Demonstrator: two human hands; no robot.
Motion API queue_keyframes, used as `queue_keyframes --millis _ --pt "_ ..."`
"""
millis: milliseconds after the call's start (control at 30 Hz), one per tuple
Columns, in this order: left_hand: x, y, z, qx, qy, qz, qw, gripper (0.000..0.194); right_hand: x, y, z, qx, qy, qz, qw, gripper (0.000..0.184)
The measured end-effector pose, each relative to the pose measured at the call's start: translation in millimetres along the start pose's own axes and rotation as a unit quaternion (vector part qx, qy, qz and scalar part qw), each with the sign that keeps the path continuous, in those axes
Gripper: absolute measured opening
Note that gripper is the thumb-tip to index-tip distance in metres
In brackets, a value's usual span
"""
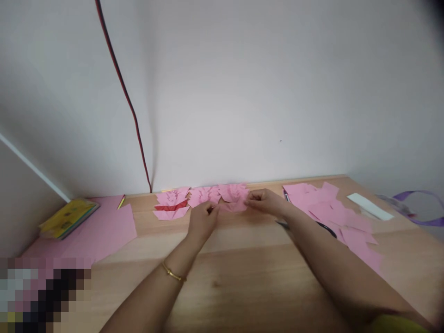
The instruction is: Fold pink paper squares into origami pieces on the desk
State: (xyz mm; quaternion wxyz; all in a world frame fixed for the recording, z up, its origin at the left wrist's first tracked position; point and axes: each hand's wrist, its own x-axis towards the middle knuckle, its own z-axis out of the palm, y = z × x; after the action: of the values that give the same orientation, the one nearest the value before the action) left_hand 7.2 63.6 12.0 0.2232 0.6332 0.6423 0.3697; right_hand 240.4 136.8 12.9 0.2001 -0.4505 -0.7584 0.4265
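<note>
Near the wall, a folded pink paper piece (233,206) lies in front of a row of similar pieces. My left hand (203,219), with a gold bangle on its wrist, pinches this piece at its left end. At its right end the fingers of my right hand (264,201) are closed on it. Behind and to the left are stacked folded pink papers (204,195). Further left, a red folded paper (170,206) lies among another pink stack. Scissors (328,229) lie partly hidden under my right forearm.
Loose pink paper pieces (333,210) spread over the right side, with a pen (286,195) beside them and a white strip (369,206) beyond. On the left, a yellow packet (69,217) rests on a large pink sheet (111,229). A dark red cord (121,83) hangs along the wall.
</note>
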Motion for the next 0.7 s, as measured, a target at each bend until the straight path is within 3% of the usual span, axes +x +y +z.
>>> queue_keyframes --millis 133,333,533,700 --pt "17 18 15.3 0.178 -0.039 0.014 0.983 0.025 4 15 -6 -0.066 0.039 0.012 0.997 0.032" --pt "26 21 31.6 0.319 -0.041 0.002 0.947 0.031 11 19 -1 -0.185 0.106 -0.003 0.977 0.026" --pt "32 18 38.4 0.376 -0.06 0.027 0.924 0.026 14 19 2 -0.206 0.13 0.015 0.97 0.023" --pt "29 19 42.1 0.404 -0.025 0.047 0.913 0.027 14 14 5 -0.222 0.141 0.034 0.964 0.025"
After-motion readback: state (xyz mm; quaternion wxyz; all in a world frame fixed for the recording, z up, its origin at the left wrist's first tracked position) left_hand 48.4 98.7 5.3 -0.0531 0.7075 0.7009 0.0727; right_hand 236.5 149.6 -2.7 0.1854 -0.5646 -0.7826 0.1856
